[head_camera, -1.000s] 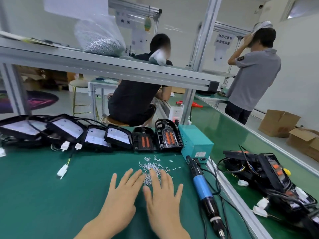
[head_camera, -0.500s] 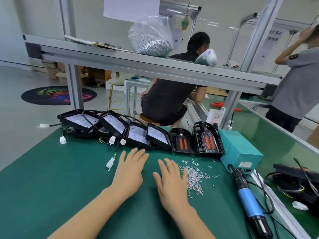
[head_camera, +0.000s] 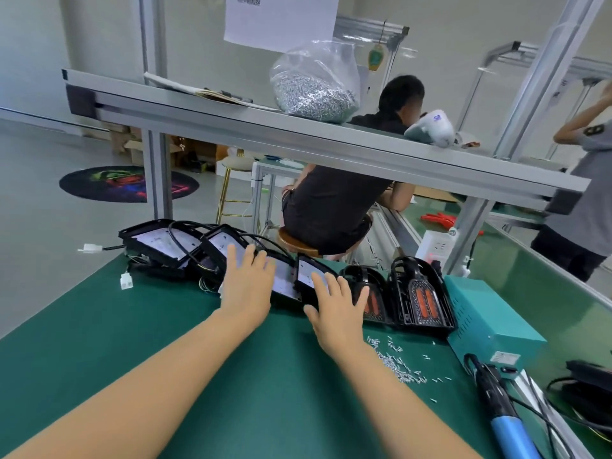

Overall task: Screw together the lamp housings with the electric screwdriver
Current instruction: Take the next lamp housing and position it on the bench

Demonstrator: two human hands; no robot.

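Green bench (head_camera: 99, 342) | hands (head_camera: 246, 283) (head_camera: 334, 303) spread over lamp housings (head_camera: 284, 279)

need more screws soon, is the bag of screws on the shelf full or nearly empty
Well filled: the clear bag on the upper shelf bulges with silver screws across its lower half.

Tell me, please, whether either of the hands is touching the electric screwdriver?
Apart. The head view shows the left hand and right hand at the lamp housings, while the electric screwdriver lies alone across bare green mat.

Lamp housings (head_camera: 418, 294): six in row. Hands (head_camera: 246, 286): two. Electric screwdriver (head_camera: 503, 412): one. Screw bag (head_camera: 314, 82): one.
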